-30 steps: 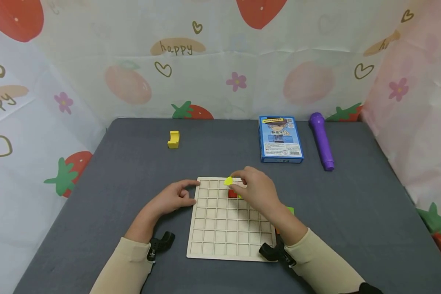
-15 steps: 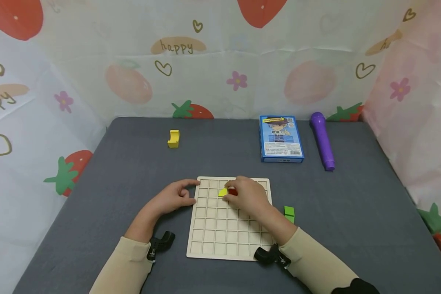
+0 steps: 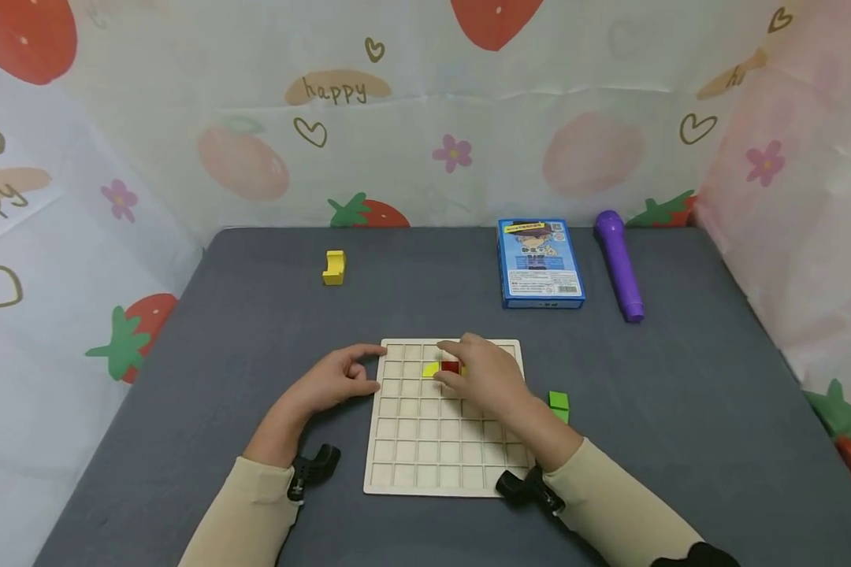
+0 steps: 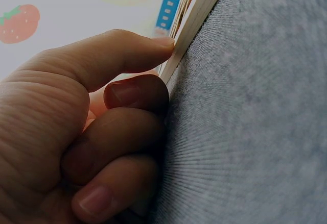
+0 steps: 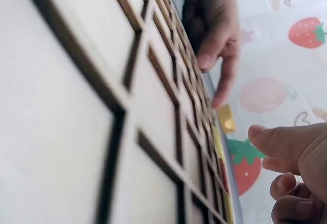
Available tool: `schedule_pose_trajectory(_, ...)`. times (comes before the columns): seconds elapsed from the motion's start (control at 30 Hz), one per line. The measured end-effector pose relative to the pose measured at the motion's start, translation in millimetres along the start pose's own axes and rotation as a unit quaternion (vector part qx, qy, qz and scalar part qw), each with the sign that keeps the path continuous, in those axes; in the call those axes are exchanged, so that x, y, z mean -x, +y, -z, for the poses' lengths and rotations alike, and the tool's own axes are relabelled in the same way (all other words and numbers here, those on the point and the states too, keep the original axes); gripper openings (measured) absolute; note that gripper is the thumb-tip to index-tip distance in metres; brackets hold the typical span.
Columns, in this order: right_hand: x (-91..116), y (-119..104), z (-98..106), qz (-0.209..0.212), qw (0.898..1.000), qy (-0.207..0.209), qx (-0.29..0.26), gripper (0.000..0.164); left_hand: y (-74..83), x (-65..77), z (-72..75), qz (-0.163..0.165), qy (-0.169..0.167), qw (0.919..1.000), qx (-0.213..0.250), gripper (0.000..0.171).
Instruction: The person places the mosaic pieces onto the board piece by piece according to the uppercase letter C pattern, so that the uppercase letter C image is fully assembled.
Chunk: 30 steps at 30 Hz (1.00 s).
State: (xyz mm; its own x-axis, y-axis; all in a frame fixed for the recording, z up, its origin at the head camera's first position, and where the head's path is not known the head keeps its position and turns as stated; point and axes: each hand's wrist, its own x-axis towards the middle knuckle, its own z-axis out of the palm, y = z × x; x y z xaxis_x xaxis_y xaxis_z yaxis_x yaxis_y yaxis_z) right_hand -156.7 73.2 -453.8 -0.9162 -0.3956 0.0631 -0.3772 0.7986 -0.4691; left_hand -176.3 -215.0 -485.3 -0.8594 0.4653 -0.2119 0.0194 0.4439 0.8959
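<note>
A pale wooden grid board (image 3: 429, 453) lies on the grey table. My left hand (image 3: 333, 382) rests at its left side, index fingertip and thumb touching the edge; in the left wrist view the other fingers (image 4: 117, 137) are curled under. Over the upper part of the board is my right hand (image 3: 492, 382), its thumb and index finger spread apart with nothing between them. A yellow piece (image 3: 430, 369) sits in the grid just left of a red piece (image 3: 450, 367). Another bit of yellow shows to the right of the red, mostly hidden by my right hand.
Green blocks (image 3: 558, 403) stand right of the board, partly behind my right forearm. Farther back are a yellow notched block (image 3: 334, 268), a blue box (image 3: 541, 264) and a purple toy microphone (image 3: 620, 268). A printed cloth (image 3: 411, 173) rises behind the table.
My right hand brought the yellow piece down and left into the grid beside the red piece, then let it go and drew slightly right. My left hand stayed at the board's edge.
</note>
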Motion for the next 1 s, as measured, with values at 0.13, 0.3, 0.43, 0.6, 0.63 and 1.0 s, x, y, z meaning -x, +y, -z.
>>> schedule_pose_trajectory(0.13,8.0,0.4,13.3,-0.004,0.999,0.019,-0.029,0.053,-1.6,-0.7,-0.7,-0.013,-0.002,0.9999,0.001,0.062)
schedule_pose_trajectory(0.3,22.9,7.5,29.3,-0.022,0.995,0.049,-0.079,0.058,-3.1,0.1,-1.8,-0.007,-0.002,1.0,0.005,0.061)
schedule_pose_trajectory(0.43,35.8,18.3,39.5,-0.036,0.992,0.068,-0.102,0.057,-2.4,3.3,-1.0,0.001,0.002,1.0,0.007,0.062)
schedule_pose_trajectory(0.6,53.2,41.2,47.9,-0.056,0.991,0.065,-0.104,0.052,-0.9,5.0,0.1,0.001,0.004,1.0,0.005,0.062)
schedule_pose_trajectory(0.63,56.9,46.0,49.4,-0.06,0.991,0.059,-0.104,0.052,-0.4,5.0,0.2,-0.001,0.005,1.0,0.003,0.062)
schedule_pose_trajectory(1.0,94.9,91.1,62.0,-0.138,0.985,-0.01,-0.104,0.046,2.3,1.2,-1.9,-0.004,-0.001,1.0,-0.003,0.062)
